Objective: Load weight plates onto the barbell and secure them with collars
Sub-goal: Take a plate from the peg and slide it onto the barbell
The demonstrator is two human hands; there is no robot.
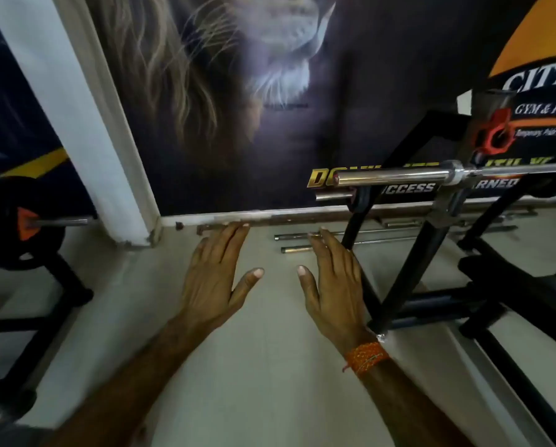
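While both arms reach out over the pale floor (270, 366) at the frame's centre, the left hand (215, 279) and right hand (334, 285) are spread flat, palms down, holding nothing. At right, the barbell's (396, 176) bare chrome sleeve rests on a black rack (399, 285). A red collar (494, 133) sits above it; a black weight plate (9, 227) hangs at far left.

The barbell (399, 175) rests on the rack (396, 253) at right, its bare sleeve end pointing left, with loose bars (302, 236) on the floor (270, 366) along the wall (270, 124) behind, and a loaded plate (9, 224) at far left.
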